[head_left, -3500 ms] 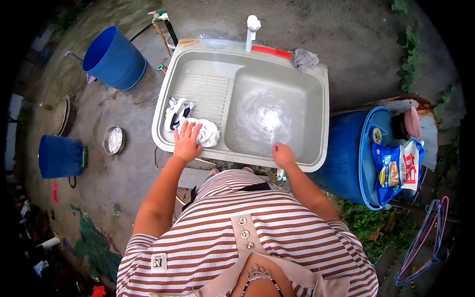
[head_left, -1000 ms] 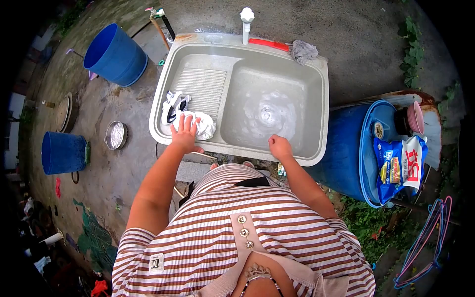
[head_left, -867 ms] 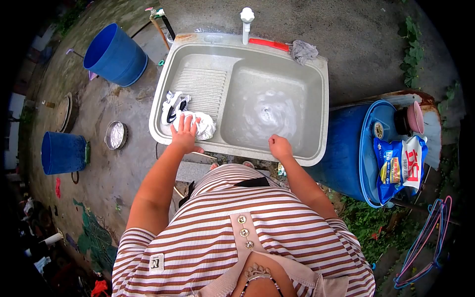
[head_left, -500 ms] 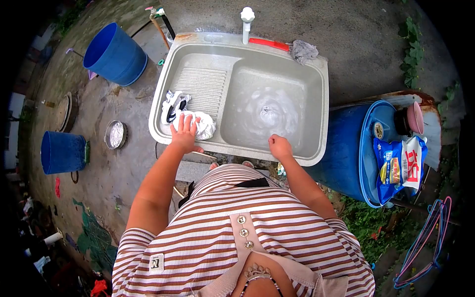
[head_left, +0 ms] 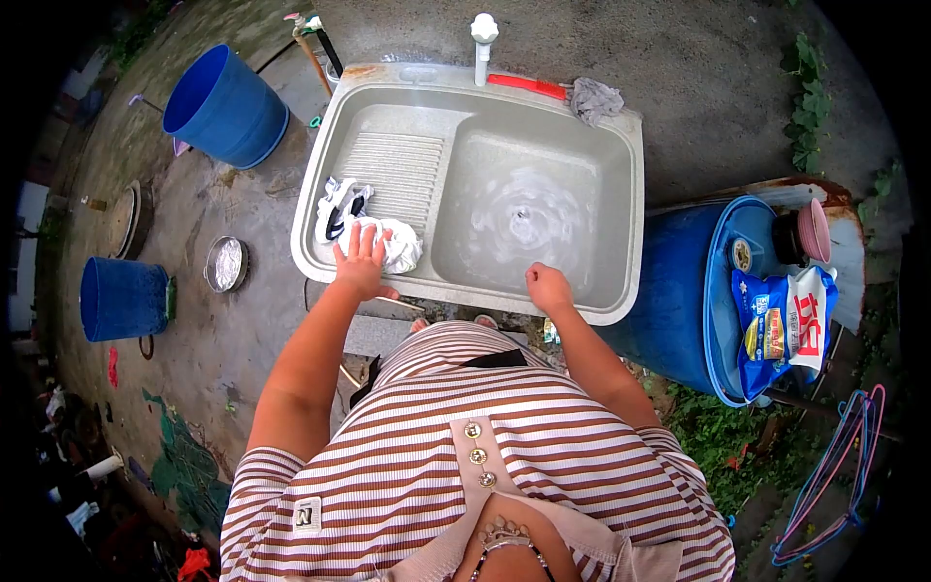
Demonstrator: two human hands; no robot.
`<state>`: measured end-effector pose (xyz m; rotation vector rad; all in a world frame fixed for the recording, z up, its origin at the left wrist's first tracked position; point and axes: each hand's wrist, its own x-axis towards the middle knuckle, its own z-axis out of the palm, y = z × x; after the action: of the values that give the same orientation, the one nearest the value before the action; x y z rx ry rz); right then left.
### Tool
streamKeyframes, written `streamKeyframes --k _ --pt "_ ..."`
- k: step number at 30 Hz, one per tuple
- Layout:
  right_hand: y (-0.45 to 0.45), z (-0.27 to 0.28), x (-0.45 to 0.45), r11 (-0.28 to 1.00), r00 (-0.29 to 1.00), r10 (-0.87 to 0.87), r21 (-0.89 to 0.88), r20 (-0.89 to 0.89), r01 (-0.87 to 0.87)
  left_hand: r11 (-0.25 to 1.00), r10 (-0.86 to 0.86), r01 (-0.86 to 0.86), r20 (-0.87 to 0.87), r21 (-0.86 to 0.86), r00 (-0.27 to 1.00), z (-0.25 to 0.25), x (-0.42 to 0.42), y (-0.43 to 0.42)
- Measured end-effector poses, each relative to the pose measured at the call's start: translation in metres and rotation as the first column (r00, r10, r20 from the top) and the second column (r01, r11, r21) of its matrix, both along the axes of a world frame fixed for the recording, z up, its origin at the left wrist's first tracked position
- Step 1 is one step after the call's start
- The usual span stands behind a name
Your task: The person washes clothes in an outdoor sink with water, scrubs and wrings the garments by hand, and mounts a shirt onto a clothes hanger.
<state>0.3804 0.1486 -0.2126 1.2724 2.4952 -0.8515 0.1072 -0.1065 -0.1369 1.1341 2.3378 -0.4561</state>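
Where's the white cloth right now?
In the head view, the white cloth lies at the near left corner of the sink, partly under the left hand.

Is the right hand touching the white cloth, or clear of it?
Apart: the head view shows a stretch of sink front rim between the right hand and the white cloth.

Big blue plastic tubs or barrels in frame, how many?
3: an upper-left tub, a lower-left tub, and a barrel right of the sink with a blue-and-white bag on top. The dark edges may hide more.
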Motion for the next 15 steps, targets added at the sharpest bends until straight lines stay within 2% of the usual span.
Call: streamKeyframes --k 15 --pt "0.0008 -0.0083 0.0021 0.999 0.999 0.001 0.037 -0.041 0.001 1.0 -0.011 0.011 -0.009 0.017 1.0 -0.0032 -0.0005 -0.0017"
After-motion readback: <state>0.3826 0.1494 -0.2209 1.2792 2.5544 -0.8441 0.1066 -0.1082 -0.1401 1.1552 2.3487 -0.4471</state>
